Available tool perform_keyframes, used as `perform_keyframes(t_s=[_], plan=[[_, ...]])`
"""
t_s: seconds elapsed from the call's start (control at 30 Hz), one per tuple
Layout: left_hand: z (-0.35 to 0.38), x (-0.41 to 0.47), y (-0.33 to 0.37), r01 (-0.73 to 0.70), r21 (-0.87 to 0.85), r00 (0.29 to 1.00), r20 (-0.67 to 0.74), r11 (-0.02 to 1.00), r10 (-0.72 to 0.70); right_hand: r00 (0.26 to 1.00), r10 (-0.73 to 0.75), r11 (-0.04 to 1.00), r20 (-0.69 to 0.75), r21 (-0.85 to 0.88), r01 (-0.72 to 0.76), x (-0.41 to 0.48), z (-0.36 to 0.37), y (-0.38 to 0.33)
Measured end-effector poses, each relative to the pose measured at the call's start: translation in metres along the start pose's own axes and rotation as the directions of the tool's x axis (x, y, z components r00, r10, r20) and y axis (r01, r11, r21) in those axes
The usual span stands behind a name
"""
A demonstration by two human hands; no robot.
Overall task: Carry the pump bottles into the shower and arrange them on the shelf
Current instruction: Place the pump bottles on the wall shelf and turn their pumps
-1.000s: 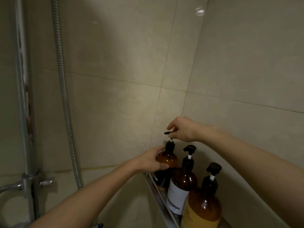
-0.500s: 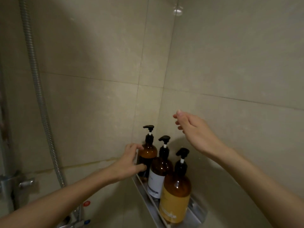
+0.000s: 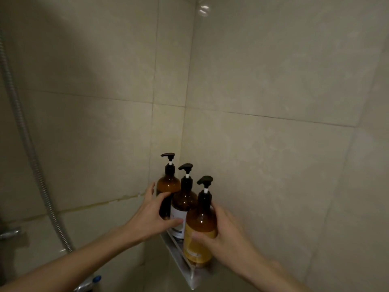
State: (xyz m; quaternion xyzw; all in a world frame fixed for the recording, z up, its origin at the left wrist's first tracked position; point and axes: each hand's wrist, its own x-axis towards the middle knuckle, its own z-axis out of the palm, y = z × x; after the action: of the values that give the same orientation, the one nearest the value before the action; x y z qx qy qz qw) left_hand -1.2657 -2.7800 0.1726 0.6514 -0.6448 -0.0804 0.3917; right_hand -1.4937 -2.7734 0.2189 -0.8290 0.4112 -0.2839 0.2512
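Note:
Three amber pump bottles with black pumps stand in a row on the metal corner shelf [image 3: 179, 258]. The far bottle [image 3: 168, 185] is tucked into the corner. The middle bottle [image 3: 183, 202] has a white label. The near bottle [image 3: 201, 220] has a yellow label. My left hand [image 3: 151, 216] lies against the far and middle bottles, fingers spread over them, thumb on the white label. My right hand [image 3: 226, 234] wraps the near bottle from the right, thumb across its yellow label.
Beige tiled walls meet in the corner behind the shelf. A ribbed metal shower hose [image 3: 31, 157] hangs down the left wall. A chrome tap [image 3: 88, 285] with a blue mark is at the bottom left, and a wall fitting [image 3: 10, 233] sits at the left edge.
My right hand has come down from above the pumps and closed on the near bottle. My left hand has slid from the far bottle across to the middle one.

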Motion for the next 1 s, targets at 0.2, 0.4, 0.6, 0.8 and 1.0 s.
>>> perform_keyframes(t_s=[0.2, 0.4, 0.6, 0.8, 1.0], plan=[[-0.003, 0.005, 0.003, 0.036, -0.058, 0.999, 0.043, 0.998, -0.034, 0.999, -0.001, 1.0, -0.041, -0.03, -0.001, 0.005, 0.006, 0.006], [-0.002, 0.005, 0.004, -0.096, -0.112, 0.993, 0.055, 0.989, 0.103, 0.999, 0.011, 1.0, -0.043, -0.015, -0.012, 0.011, 0.008, 0.012], [-0.003, 0.009, 0.0, -0.156, -0.116, 0.985, 0.052, 0.981, 0.163, 0.999, -0.003, 1.0, -0.051, -0.017, 0.002, 0.016, 0.01, 0.013], [-0.006, 0.012, -0.002, -0.157, -0.122, 0.986, 0.042, 0.98, 0.164, 0.999, -0.019, 1.0, -0.049, -0.002, 0.019, 0.021, 0.012, 0.012], [-0.009, 0.016, -0.006, -0.143, -0.118, 0.987, 0.061, 0.983, 0.151, 0.998, -0.038, 0.999, -0.046, 0.008, 0.039, 0.026, 0.014, 0.013]])
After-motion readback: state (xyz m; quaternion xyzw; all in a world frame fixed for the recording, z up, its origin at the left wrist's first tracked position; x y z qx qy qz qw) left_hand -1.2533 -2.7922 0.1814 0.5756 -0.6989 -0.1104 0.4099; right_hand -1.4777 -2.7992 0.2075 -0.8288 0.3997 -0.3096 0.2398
